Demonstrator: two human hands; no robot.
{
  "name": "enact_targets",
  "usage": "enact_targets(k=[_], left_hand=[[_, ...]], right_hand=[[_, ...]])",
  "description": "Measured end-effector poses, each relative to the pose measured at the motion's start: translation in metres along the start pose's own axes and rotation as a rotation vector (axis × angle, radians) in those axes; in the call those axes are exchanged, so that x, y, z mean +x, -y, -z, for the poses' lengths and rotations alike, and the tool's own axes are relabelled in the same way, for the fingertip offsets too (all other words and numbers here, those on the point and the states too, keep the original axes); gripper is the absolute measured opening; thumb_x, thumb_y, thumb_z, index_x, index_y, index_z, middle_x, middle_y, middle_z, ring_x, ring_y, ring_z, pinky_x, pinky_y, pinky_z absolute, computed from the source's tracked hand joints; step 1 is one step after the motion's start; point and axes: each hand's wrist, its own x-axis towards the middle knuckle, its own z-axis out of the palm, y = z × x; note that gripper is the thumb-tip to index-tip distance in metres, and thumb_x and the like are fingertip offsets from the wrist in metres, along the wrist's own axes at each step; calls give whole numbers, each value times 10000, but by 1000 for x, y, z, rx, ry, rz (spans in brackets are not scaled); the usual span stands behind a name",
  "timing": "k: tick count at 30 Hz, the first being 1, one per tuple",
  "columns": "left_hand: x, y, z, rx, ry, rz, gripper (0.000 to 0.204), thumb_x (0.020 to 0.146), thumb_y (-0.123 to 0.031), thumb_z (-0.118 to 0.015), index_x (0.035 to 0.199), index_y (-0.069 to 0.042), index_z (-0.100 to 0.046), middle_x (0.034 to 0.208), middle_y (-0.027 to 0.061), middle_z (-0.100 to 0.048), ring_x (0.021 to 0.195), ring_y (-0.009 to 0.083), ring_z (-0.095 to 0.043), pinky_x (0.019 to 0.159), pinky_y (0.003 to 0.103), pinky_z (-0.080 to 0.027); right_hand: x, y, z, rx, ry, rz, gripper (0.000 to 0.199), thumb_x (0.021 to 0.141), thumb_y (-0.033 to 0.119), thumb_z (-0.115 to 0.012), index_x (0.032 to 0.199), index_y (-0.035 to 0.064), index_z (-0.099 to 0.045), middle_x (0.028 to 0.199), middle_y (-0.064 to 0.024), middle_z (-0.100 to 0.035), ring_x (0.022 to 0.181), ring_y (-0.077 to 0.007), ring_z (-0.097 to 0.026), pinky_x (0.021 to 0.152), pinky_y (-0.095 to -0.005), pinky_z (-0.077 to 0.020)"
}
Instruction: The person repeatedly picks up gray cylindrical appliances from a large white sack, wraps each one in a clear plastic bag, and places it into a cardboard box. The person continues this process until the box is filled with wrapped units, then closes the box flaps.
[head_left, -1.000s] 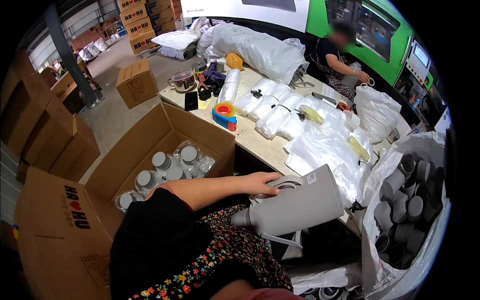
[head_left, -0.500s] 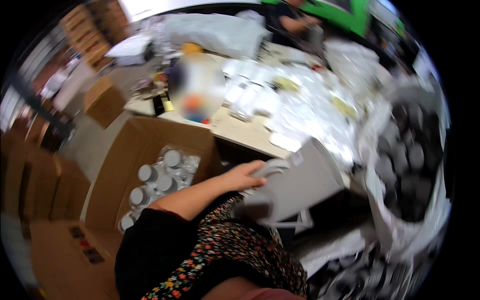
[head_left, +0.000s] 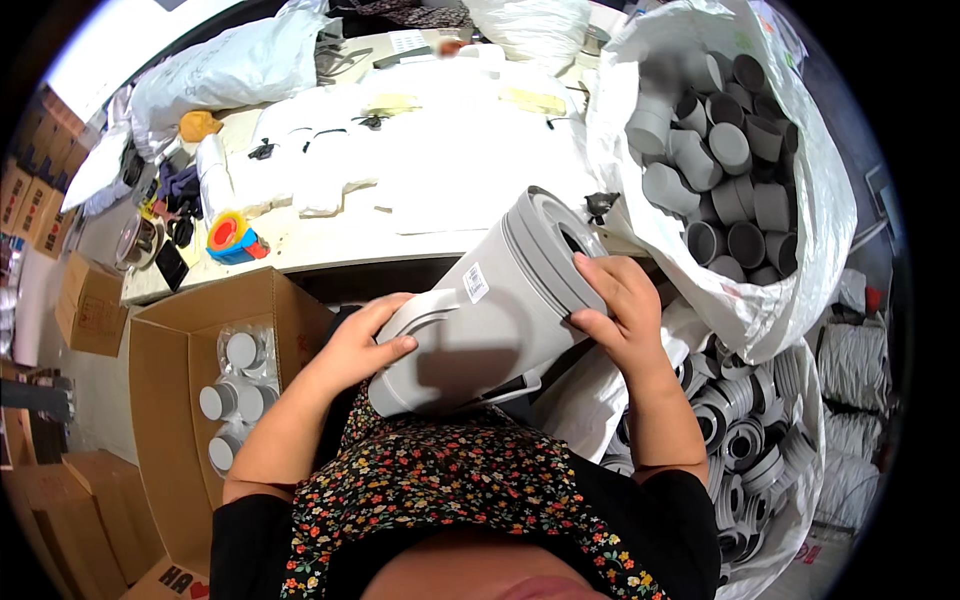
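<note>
A big grey plastic pitcher (head_left: 480, 330) lies tilted across my lap, its wide end up to the right. It carries a small white label and a curved handle (head_left: 415, 312) on its left side. My left hand (head_left: 365, 345) is closed on the pitcher near that handle, thumb on the body. At the wide end sits a ringed grey lid (head_left: 558, 240) with a dark opening. My right hand (head_left: 622, 308) grips the lid's edge between thumb and fingers. The pitcher's underside is hidden.
An open cardboard box (head_left: 160, 400) with wrapped grey-lidded items stands at left. At right, one white sack (head_left: 825, 220) holds grey cups; another (head_left: 800, 500) below holds grey ringed lids. Across the table (head_left: 340, 245) lie white plastic bags and a tape roll (head_left: 232, 235).
The view has swung to the right. My right hand has come into view and now holds the lid end; the pitcher's wide end has tipped further upward.
</note>
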Motion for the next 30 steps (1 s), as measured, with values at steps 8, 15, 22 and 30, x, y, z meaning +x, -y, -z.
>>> enact_targets(k=[8,15,22,30], left_hand=[[-1,-18,-18,230,193,61,394,773,-213,-682,1085,-42,-514,863,190,-599,819,319,-607,724,376,-477],[-18,-6,-45,-101,23,3,369,771,-174,-691,1073,-44,-522,874,141,-606,814,215,-604,704,296,-492],[0,7,18,-146,98,193,242,786,-74,-633,1011,-27,-559,751,44,-622,653,107,-596,592,268,-494],[-1,-40,-38,502,550,-132,443,817,-286,-618,1081,26,-448,881,208,-597,832,384,-594,738,427,-476]], right_hand=[[9,1,-18,-152,148,-331,414,804,291,-611,1142,54,-587,800,-149,-569,748,-298,-545,687,-364,-437],[48,4,-18,-6,223,-222,436,804,283,-598,1179,63,-566,781,-135,-535,754,-285,-528,697,-353,-422],[44,4,-15,16,229,6,472,770,274,-625,1190,68,-563,843,-133,-556,763,-291,-536,689,-367,-434],[52,-10,-35,180,203,-175,378,838,330,-556,1070,40,-623,814,-131,-588,804,-265,-562,759,-383,-444]])
